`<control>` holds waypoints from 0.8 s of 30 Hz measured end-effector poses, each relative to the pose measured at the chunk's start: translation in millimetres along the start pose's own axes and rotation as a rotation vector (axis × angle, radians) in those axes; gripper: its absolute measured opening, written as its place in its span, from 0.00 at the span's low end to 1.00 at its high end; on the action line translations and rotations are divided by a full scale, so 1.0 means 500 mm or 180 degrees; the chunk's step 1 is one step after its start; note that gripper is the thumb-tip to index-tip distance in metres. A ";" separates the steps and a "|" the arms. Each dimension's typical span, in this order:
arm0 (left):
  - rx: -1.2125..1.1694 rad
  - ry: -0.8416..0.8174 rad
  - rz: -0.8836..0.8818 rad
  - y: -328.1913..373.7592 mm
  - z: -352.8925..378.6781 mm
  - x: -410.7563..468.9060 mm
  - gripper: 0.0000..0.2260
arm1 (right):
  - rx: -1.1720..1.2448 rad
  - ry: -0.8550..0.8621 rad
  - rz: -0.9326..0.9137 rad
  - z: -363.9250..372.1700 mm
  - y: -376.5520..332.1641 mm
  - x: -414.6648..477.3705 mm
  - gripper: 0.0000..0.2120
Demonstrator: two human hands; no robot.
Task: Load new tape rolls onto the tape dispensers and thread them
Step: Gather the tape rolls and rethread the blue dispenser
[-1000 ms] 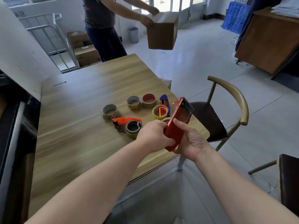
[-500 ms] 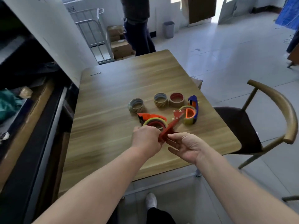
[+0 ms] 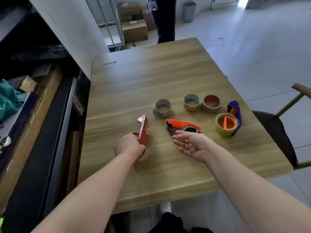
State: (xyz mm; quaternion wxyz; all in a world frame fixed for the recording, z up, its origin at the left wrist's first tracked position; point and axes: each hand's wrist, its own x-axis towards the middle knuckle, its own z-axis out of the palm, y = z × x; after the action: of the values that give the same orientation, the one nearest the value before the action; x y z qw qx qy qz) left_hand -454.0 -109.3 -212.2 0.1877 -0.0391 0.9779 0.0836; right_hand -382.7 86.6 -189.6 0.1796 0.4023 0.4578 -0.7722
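Note:
My left hand (image 3: pixel 129 147) grips a red tape dispenser (image 3: pixel 143 130) low on the wooden table (image 3: pixel 151 81), its metal blade end pointing away from me; a tape roll on it is mostly hidden under the hand. My right hand (image 3: pixel 191 145) hovers open, palm up, just in front of an orange dispenser (image 3: pixel 182 124) loaded with a dark roll. To the right lies a blue dispenser (image 3: pixel 235 111) carrying a yellow roll (image 3: pixel 226 126). Three loose rolls stand behind: a pale one (image 3: pixel 161 107), another pale one (image 3: pixel 191 102) and a brown one (image 3: pixel 211 103).
A wooden chair (image 3: pixel 286 132) stands at the table's right edge. A person (image 3: pixel 164 19) stands beyond the far edge, near stacked cardboard boxes (image 3: pixel 134 29). Dark shelving with clutter (image 3: pixel 33 98) runs along the left side.
My right hand let go of the red dispenser and opened. My left hand carried the dispenser left and down toward the table. The view tilted down.

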 end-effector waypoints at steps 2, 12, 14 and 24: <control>0.0046 -0.0007 -0.0018 -0.007 0.007 0.023 0.09 | -0.0052 0.0000 -0.0006 0.021 -0.006 0.020 0.17; 0.0616 -0.0467 0.0351 0.009 0.049 0.067 0.19 | -0.0171 0.0125 -0.0035 0.042 -0.023 0.069 0.14; 0.0781 -0.0312 0.0387 0.023 0.027 0.077 0.24 | -0.0189 0.0198 -0.0066 0.033 -0.033 0.071 0.13; 0.0177 -0.0071 0.1018 0.197 -0.048 0.171 0.10 | -0.1506 0.0692 -0.0783 -0.052 -0.125 0.098 0.13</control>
State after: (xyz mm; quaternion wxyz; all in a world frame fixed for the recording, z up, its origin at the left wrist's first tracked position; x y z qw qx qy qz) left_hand -552.2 -20.5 -207.6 0.1838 0.1231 0.9715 0.0857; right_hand -441.4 145.5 -199.6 0.1233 0.3711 0.6872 -0.6122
